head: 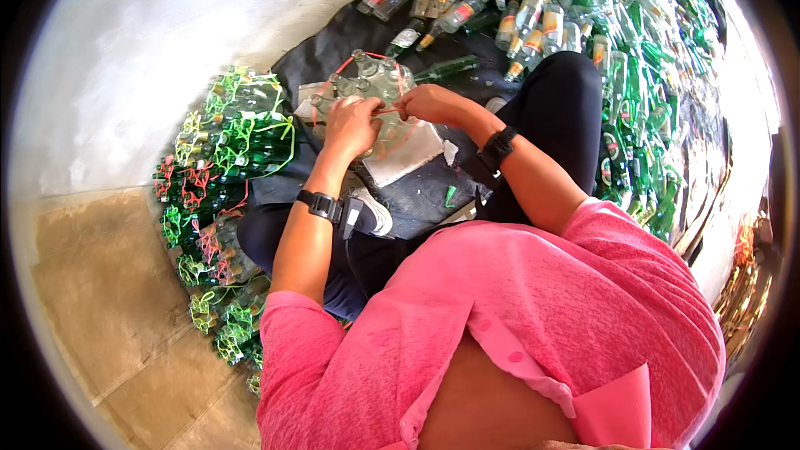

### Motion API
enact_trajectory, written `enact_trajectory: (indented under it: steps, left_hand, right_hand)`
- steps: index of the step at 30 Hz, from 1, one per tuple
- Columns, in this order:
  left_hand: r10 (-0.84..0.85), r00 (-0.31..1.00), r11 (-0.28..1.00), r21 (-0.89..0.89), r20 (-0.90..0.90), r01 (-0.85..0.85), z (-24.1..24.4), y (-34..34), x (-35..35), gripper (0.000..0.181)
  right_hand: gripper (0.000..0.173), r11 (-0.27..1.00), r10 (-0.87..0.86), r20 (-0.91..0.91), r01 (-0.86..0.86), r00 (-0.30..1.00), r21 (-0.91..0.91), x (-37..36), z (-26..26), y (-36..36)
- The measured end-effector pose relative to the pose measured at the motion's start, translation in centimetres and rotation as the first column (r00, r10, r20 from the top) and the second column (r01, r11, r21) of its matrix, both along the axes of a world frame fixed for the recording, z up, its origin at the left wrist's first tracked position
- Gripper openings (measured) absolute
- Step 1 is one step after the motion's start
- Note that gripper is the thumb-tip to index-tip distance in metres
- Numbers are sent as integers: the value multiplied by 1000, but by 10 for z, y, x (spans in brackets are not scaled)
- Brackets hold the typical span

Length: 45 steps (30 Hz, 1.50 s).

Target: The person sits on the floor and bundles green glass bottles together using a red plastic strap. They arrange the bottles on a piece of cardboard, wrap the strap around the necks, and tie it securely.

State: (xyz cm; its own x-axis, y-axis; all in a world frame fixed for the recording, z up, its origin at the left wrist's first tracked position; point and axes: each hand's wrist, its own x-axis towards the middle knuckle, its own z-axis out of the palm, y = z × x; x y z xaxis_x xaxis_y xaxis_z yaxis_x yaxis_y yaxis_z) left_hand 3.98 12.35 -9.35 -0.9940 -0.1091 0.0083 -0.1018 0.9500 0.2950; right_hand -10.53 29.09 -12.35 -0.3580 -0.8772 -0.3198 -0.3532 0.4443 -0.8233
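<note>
Several clear glass bottles stand upright in a tight cluster before me, on a pale flat slab or tile. A red plastic strap runs around their necks. My left hand is over the near left side of the cluster, its fingertips pinching the strap. Opposite it, my right hand grips the same strap at the cluster's right side. A short length of strap stretches between both hands. The bottles under my left hand are partly hidden.
Bundles of green bottles tied with green and red straps stand along the wall at left. Loose bottles are heaped at the back and right. A single green bottle lies behind my right hand. A black sheet covers the floor.
</note>
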Motion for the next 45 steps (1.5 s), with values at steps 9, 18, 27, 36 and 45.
enact_trajectory:
  steps: [9, 18, 27, 36, 45]
  left_hand:
    - [44, 999, 991, 130, -14, -41, -5, 0, -4, 18]
    - [70, 996, 989, 132, -46, -64, -1, 1, -4, 20]
    - [51, 990, 997, 69, -134, -42, -7, 1, -3, 21]
    - [71, 996, 993, 99, -63, -65, -4, 1, -5, 21]
    - [61, 997, 994, 90, -44, -57, -6, 0, -5, 20]
  right_hand:
    - [27, 999, -37, -160, 40, 986, 14, -1, 7, -1]
    - [29, 981, -173, -204, 151, 964, -119, 1, 12, -2]
    - [25, 963, -252, -409, 183, 877, -199, 6, 15, -8]
    - [21, 898, -400, -427, 253, 811, -360, 8, 6, -16]
    - [22, 879, -446, -294, 352, 846, -322, 4, 8, -22]
